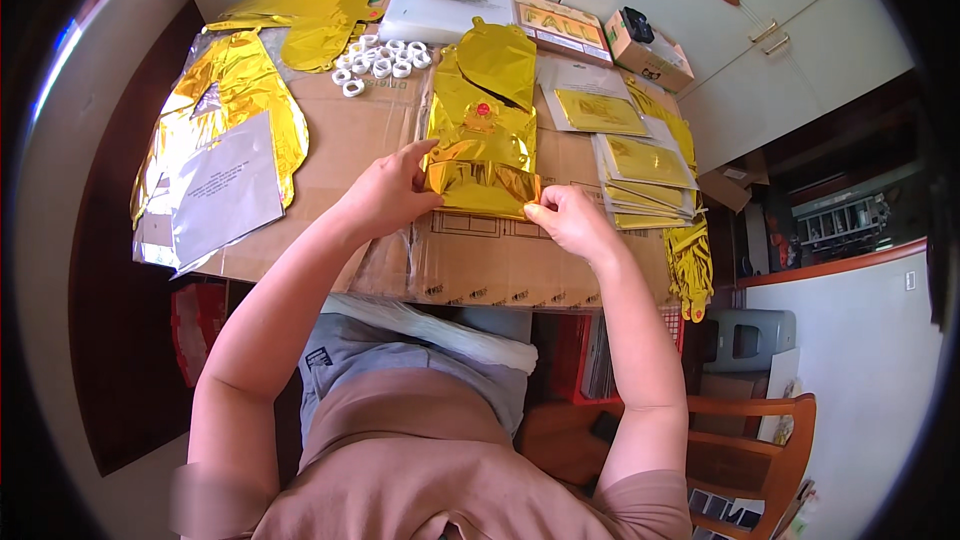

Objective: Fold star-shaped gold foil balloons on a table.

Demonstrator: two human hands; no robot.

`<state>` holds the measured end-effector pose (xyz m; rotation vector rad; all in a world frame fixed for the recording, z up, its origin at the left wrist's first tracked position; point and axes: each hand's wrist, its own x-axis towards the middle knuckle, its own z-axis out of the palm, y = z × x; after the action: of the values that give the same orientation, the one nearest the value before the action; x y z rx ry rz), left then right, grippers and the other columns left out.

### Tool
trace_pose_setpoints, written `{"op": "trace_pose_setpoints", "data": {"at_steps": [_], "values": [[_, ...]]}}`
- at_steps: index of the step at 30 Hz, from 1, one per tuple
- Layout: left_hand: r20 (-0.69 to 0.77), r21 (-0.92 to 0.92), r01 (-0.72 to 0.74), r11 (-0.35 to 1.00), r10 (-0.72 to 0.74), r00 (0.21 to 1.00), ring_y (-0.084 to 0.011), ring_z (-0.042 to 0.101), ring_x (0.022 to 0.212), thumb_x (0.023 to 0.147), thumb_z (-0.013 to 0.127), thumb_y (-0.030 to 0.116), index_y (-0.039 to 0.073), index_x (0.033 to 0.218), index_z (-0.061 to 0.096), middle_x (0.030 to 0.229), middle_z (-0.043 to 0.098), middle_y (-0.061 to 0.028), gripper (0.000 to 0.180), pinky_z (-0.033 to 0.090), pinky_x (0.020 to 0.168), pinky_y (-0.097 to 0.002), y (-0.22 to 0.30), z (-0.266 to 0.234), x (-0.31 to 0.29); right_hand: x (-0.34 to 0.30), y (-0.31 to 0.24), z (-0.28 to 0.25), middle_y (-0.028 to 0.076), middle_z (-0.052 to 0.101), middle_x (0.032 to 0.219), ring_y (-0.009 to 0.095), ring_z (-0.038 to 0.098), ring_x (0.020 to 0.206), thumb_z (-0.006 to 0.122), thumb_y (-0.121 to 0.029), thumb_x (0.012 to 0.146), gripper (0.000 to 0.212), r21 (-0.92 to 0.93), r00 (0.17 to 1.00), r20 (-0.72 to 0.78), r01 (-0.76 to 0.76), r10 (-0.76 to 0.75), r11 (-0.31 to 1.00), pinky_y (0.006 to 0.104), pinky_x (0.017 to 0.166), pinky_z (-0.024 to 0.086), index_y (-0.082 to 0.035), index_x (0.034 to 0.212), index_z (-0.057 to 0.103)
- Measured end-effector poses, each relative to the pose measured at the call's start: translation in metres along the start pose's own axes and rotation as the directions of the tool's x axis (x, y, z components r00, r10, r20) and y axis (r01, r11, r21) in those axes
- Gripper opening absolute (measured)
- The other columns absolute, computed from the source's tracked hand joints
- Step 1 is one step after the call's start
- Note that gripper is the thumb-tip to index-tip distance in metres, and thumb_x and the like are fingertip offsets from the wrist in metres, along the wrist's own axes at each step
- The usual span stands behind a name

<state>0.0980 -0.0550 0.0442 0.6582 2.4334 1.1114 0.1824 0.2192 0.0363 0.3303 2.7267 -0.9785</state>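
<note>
While folded, gold foil balloon [482, 155], shiny, creased

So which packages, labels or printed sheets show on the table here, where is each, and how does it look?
Small cardboard box: far right, brown, open top.
Flat printed card pack: left of it, orange-brown.
Stack of clear sleeves: right of the hands, holding gold foil.
Grey printed sheet: left, on gold foil.
Round red sticker: on the middle foil balloon.

Hidden/unclear items: gold foil balloon [483, 130], lower corners covered by left hand [388, 192] & right hand [572, 222]. Clear packet stack [645, 178], lower packets show edges only. White rings [382, 59], too small to ID. Wooden chair [760, 445], part-hidden by forearm.
</note>
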Motion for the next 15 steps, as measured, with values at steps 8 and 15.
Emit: {"op": "trace_pose_setpoints", "data": {"at_steps": [8,15], "values": [[-0.013,0.015,0.002,1.000,-0.002,1.000,-0.0292,0.068,0.086,0.080,0.071,0.014,0.000,0.148,0.044,0.087,0.068,-0.0150,0.075,0.054,0.081,-0.0393,-0.001,0.004,-0.001,0.001,-0.006,-0.001,0.019,0.070,0.075,0.031,0.070,0.073,0.070,-0.032,0.087,0.032,-0.108,0.998,0.037,-0.048,0.052,0.993,0.0415,0.070,0.053,-0.001,0.080,0.071],[-0.070,0.060,-0.053,0.997,0.057,0.996,-0.0236,0.066,0.077,0.080,0.073,0.013,0.002,0.151,0.043,0.079,0.066,-0.0109,0.078,0.052,0.075,-0.0365,-0.008,0.010,0.001,-0.004,-0.005,0.002,0.012,0.069,0.069,0.020,0.065,0.066,0.072,-0.035,0.088,0.034,-0.140,0.995,-0.084,-0.063,0.051,0.988,0.0366,0.065,0.051,-0.003,0.079,0.071]]}}
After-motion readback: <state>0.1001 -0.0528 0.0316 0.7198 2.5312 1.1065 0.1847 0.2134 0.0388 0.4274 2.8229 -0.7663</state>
